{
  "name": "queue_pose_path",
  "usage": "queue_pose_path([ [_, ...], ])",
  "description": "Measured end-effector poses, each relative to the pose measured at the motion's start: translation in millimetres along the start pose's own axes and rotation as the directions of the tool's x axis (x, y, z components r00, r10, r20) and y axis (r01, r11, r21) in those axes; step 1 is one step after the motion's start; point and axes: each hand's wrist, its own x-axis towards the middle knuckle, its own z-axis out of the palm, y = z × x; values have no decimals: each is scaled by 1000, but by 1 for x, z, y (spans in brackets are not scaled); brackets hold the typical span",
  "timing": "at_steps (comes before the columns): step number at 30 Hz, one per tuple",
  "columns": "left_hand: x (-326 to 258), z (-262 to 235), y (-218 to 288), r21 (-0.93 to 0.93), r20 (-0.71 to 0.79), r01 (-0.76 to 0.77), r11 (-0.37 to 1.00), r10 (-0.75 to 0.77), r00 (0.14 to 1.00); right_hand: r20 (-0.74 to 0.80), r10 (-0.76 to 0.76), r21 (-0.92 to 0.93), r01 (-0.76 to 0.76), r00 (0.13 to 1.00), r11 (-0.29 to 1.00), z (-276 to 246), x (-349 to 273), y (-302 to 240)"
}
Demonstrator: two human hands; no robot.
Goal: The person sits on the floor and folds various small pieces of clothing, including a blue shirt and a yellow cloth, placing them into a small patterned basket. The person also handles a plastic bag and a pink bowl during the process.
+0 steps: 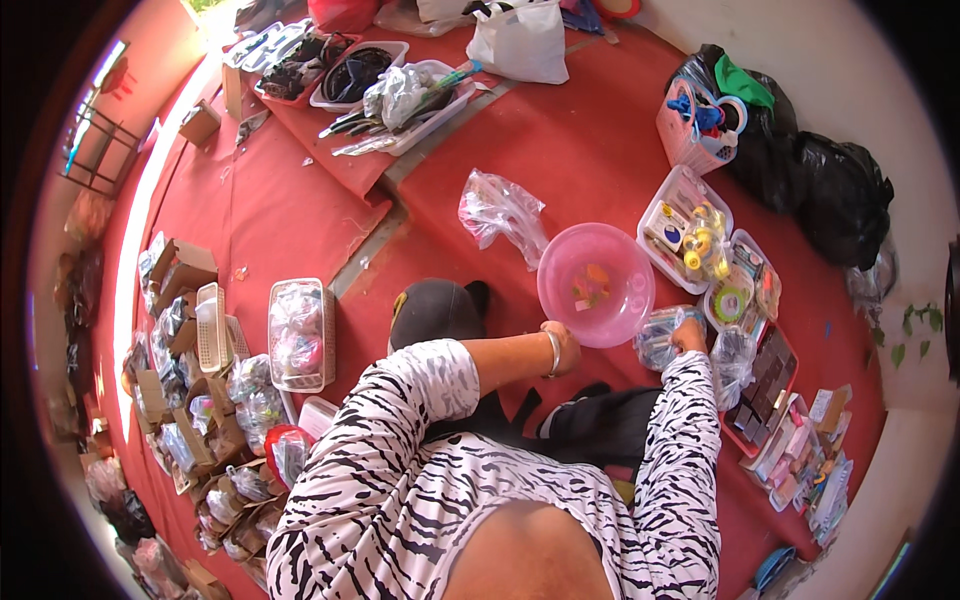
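Observation:
A translucent pink plastic basin (614, 320) lies on the red floor in front of me, with a few small orange and green pieces at its bottom. My left hand (563, 350), a bangle at its wrist, is closed at the basin's near left rim; its fingertips are hidden. Just right of the basin, my right hand (688, 336) is curled on a clear plastic packet (655, 342) with bluish contents. Beyond it stands a white tray (648, 240) with yellow-capped items, next to a container holding a lime-green ring (728, 305).
A crumpled clear bag (500, 212) lies beyond the basin. To the left are a white basket (300, 380) and several cardboard boxes (190, 265). A dark compartment tray (762, 385) sits at right. Black bags (845, 195) line the right wall. Someone's dark cap (437, 312) is near my left arm.

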Motion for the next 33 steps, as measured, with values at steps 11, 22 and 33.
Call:
queue_pose_path([
  [11, 14, 23, -8, 70, -45, -2, 998, 5, 999, -283, -344, -315, 252, 895, 915, -36, -69, -13],
  [22, 3, 9, -4, 103, -103, -129, 986, 139, 985, -389, -549, 64, 617, 739, 784, -84, -120, -3],
  [33, 4, -5, 4, 89, 117, -3, 996, -8, 993, -585, -274, -62, 295, 763, 953, -82, -119, 18],
])
